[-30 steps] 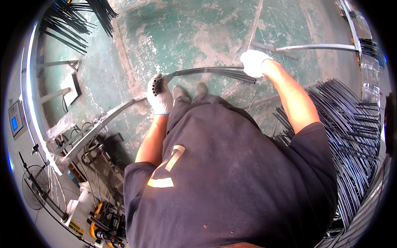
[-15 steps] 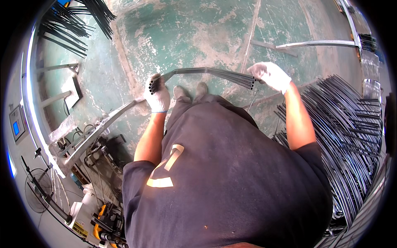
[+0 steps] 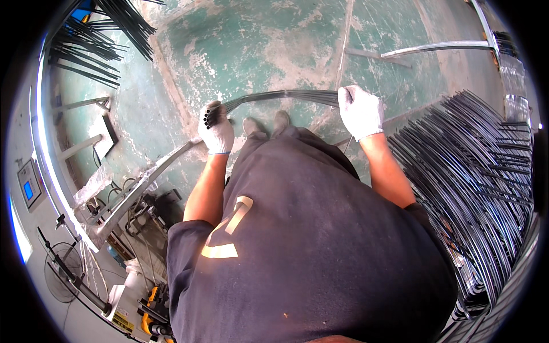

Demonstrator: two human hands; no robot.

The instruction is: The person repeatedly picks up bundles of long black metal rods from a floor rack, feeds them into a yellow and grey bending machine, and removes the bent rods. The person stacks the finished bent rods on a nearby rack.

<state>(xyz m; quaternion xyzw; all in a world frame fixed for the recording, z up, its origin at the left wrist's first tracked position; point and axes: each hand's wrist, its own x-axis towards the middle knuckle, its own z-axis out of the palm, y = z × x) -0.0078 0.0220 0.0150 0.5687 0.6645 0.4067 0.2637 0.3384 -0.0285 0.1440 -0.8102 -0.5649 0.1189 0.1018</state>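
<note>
A bundle of thin dark metal tubes (image 3: 286, 95), bent near its left end, spans the space between my hands above the floor. My left hand (image 3: 217, 128), in a white glove, is closed round the left end, where several hollow tube mouths show in a row. At the other end my right hand (image 3: 361, 112), also white-gloved, is wrapped round the bundle. The tubes' right tips are hidden by this glove.
Many bent dark tubes (image 3: 474, 188) are stacked at the right. More black tubes (image 3: 86, 51) stick out at the upper left. A metal rail (image 3: 148, 186) and a yellow-and-black machine (image 3: 155, 311) stand at the left. The worn green floor (image 3: 257, 46) lies ahead.
My right hand has moved left and slightly down onto the bundle's right end, covering the tips that showed before. My left hand keeps its hold.
</note>
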